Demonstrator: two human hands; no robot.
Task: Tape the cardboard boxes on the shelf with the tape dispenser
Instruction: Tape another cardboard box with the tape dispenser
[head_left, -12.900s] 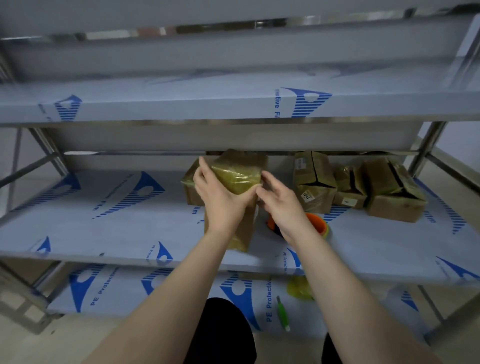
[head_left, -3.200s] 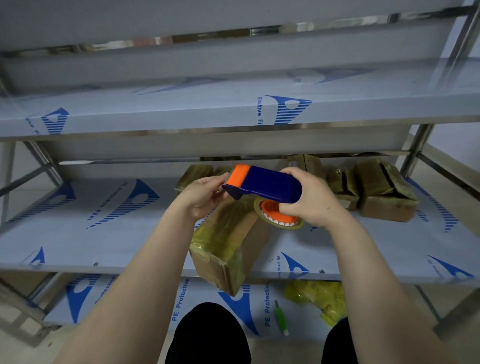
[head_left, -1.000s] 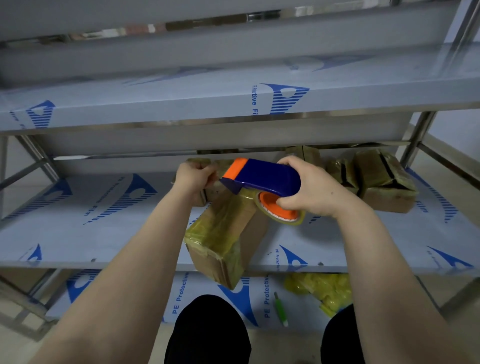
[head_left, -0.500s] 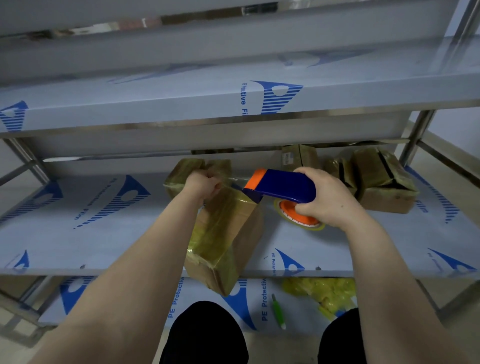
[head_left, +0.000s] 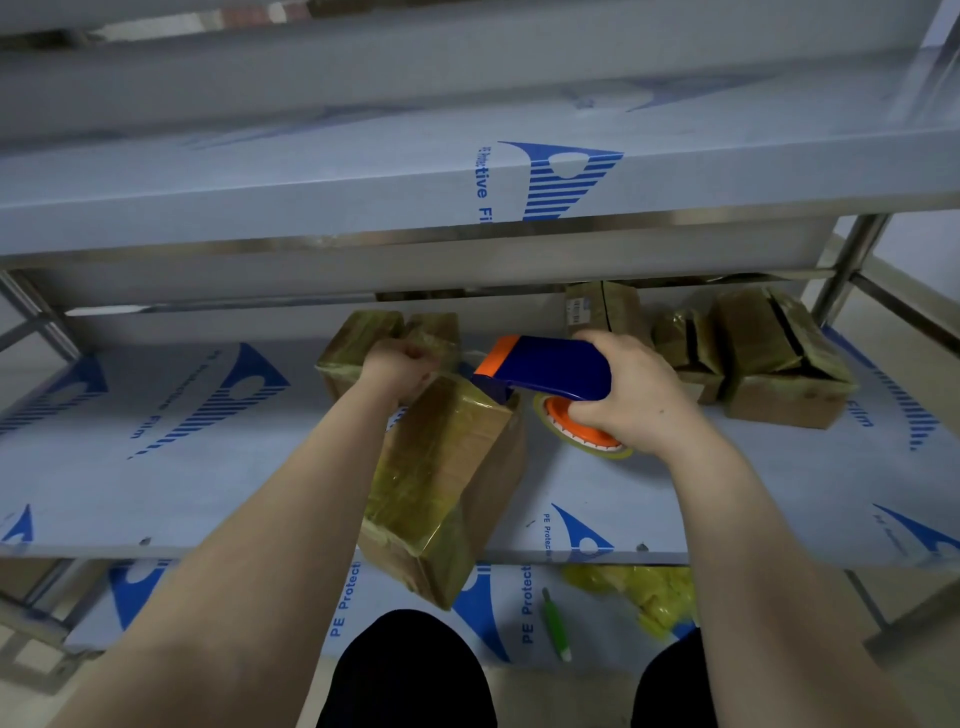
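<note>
Half-wrapped cardboard box (head_left: 447, 478) tilted over front edge of middle shelf (head_left: 156, 467). Left hand (head_left: 397, 366) curls on its far end, probably anchoring tape. Right hand (head_left: 628, 400) grips tape dispenser (head_left: 545, 369). Step: starting strip. Next: pull along top, taut.

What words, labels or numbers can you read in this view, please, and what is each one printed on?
"tive Fil": blue print on the film over the upper shelf.
"PE Protec": film on the middle shelf, near its front edge.
"Film": same film, at left and right.
"PE Protect": film on the lower shelf.
White label on a rear cardboard box: too small to read.
</note>
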